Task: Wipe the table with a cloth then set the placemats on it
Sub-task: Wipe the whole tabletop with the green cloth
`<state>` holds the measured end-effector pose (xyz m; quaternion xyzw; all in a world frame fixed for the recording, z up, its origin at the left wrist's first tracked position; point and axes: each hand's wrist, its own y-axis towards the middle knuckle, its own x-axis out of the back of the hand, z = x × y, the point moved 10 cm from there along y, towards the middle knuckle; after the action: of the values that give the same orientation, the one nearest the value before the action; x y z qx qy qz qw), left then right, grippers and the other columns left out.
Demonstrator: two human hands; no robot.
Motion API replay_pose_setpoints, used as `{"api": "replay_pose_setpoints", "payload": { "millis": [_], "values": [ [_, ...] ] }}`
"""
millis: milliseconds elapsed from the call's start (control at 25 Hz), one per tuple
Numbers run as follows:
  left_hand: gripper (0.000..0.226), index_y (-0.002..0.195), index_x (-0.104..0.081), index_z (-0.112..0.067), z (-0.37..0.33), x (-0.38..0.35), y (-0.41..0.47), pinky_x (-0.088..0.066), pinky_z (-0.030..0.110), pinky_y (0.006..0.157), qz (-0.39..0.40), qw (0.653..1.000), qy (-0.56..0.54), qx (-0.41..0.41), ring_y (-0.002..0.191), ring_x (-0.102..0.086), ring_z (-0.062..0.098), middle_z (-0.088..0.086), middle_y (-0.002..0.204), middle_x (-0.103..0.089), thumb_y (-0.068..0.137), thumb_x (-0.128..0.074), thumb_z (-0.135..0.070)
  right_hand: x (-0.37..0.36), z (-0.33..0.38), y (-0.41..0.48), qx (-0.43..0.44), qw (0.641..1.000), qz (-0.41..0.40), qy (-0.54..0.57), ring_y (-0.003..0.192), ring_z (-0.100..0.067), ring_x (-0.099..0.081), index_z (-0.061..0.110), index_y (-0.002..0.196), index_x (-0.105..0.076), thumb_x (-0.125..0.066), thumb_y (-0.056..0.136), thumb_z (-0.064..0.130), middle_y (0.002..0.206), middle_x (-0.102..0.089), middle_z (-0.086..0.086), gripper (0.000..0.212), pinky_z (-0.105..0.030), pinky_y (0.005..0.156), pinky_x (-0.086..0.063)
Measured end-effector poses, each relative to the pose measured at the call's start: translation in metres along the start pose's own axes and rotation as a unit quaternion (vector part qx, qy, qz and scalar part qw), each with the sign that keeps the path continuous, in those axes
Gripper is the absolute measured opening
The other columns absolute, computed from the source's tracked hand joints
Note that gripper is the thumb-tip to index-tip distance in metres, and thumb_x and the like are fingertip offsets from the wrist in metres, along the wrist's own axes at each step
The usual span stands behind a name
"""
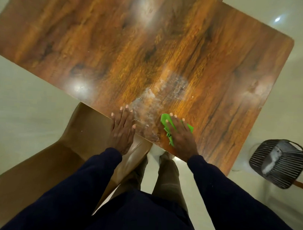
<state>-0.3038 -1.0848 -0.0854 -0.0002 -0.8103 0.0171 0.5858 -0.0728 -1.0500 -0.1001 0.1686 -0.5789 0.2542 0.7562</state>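
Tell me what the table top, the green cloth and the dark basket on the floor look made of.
Table top: glossy wood grain, with bright reflections on it; solid wood, veneer or laminate cannot be told. Green cloth: soft fabric, perhaps microfibre, bunching into folds. Dark basket: rigid thin bars with gaps, likely metal wire or plastic.

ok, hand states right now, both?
Left hand: open, flat on the table edge, holding nothing.
Right hand: open, fingers straight, pressing the cloth onto the table.
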Motion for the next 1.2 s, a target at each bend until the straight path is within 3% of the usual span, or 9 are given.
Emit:
{"api": "replay_pose_setpoints", "payload": {
  "millis": [120,200,400,520,640,760,880,1080,1200],
  "values": [
    [0.058,0.166,-0.024,-0.009,0.017,0.004,0.003,-0.01,0.061,0.13,-0.016,1.0,-0.015,0.018,0.164,-0.008,0.03,0.012,0.176,-0.013,0.112,-0.037,-0.026,0.014,-0.021,0.055,-0.138,0.989,-0.054,0.001,0.161,-0.034,-0.017,0.009,0.163,-0.031,-0.054,0.107,0.016,0.173,-0.019,-0.017,0.061,-0.057,0.129,-0.019],
    [0.056,0.165,-0.027,-0.009,0.026,0.006,0.006,-0.006,0.057,0.131,-0.03,0.999,-0.03,0.034,0.163,-0.009,0.03,0.013,0.175,-0.016,0.113,-0.035,-0.026,0.011,0.009,0.1,-0.137,0.989,-0.059,0.006,0.16,-0.033,-0.019,0.011,0.163,-0.03,-0.045,0.11,0.021,0.173,-0.02,-0.015,0.057,-0.056,0.129,-0.019],
    [0.057,0.166,-0.023,-0.009,0.053,0.008,0.003,-0.01,0.06,0.13,-0.039,0.997,-0.028,0.056,0.163,-0.01,0.031,0.013,0.176,-0.014,0.113,-0.033,-0.025,-0.022,0.088,0.082,0.027,0.999,0.021,-0.009,0.16,-0.033,-0.021,0.011,0.164,-0.03,-0.047,0.108,0.031,0.172,-0.024,-0.014,0.062,-0.055,0.129,-0.018],
    [0.057,0.166,-0.024,-0.007,0.071,0.012,0.004,-0.013,0.061,0.13,-0.039,0.996,-0.022,0.072,0.163,-0.011,0.031,0.013,0.175,-0.015,0.113,-0.032,-0.028,-0.016,0.064,0.047,0.11,0.993,0.042,-0.022,0.16,-0.033,-0.02,0.01,0.164,-0.031,-0.045,0.109,0.028,0.172,-0.023,-0.015,0.059,-0.056,0.128,-0.021],
    [0.057,0.165,-0.028,-0.006,0.084,0.018,0.008,-0.014,0.061,0.129,-0.052,0.995,-0.01,0.081,0.163,-0.013,0.03,0.013,0.175,-0.019,0.113,-0.037,-0.026,-0.001,0.021,0.089,-0.021,1.0,-0.007,-0.011,0.158,-0.034,-0.026,0.008,0.161,-0.036,-0.055,0.105,0.017,0.171,-0.027,-0.017,0.06,-0.058,0.128,-0.023],
    [0.057,0.166,-0.026,-0.007,0.096,0.016,0.005,-0.012,0.06,0.13,-0.044,0.995,0.015,0.084,0.163,-0.01,0.029,0.012,0.175,-0.017,0.113,-0.037,-0.027,0.002,0.046,0.151,-0.076,0.996,-0.037,-0.011,0.16,-0.033,-0.021,0.009,0.162,-0.033,-0.035,0.11,0.022,0.172,-0.023,-0.016,0.054,-0.055,0.129,-0.019],
    [0.056,0.166,-0.023,-0.008,0.107,0.018,-0.003,-0.012,0.06,0.13,-0.04,0.994,0.019,0.097,0.164,-0.009,0.029,0.012,0.176,-0.015,0.115,-0.033,-0.028,-0.015,0.105,0.172,-0.011,1.0,-0.02,-0.001,0.16,-0.033,-0.022,0.011,0.163,-0.032,-0.037,0.109,0.025,0.172,-0.024,-0.014,0.056,-0.055,0.129,-0.02],
    [0.056,0.166,-0.025,-0.007,0.118,0.023,-0.016,-0.015,0.062,0.129,-0.052,0.993,0.012,0.108,0.163,-0.012,0.029,0.012,0.175,-0.016,0.114,-0.03,-0.029,-0.034,0.125,0.079,0.22,0.973,0.076,0.0,0.161,-0.031,-0.019,0.012,0.163,-0.033,-0.048,0.102,0.013,0.173,-0.024,-0.013,0.064,-0.053,0.13,-0.017],
    [0.056,0.165,-0.026,-0.007,0.122,0.027,-0.023,-0.016,0.062,0.129,-0.065,0.99,0.008,0.122,0.163,-0.014,0.03,0.013,0.175,-0.018,0.114,-0.03,-0.028,-0.014,0.071,0.089,0.162,0.985,0.056,-0.011,0.16,-0.032,-0.023,0.011,0.162,-0.036,-0.064,0.1,0.016,0.171,-0.027,-0.014,0.068,-0.055,0.129,-0.019]
  ]
}}
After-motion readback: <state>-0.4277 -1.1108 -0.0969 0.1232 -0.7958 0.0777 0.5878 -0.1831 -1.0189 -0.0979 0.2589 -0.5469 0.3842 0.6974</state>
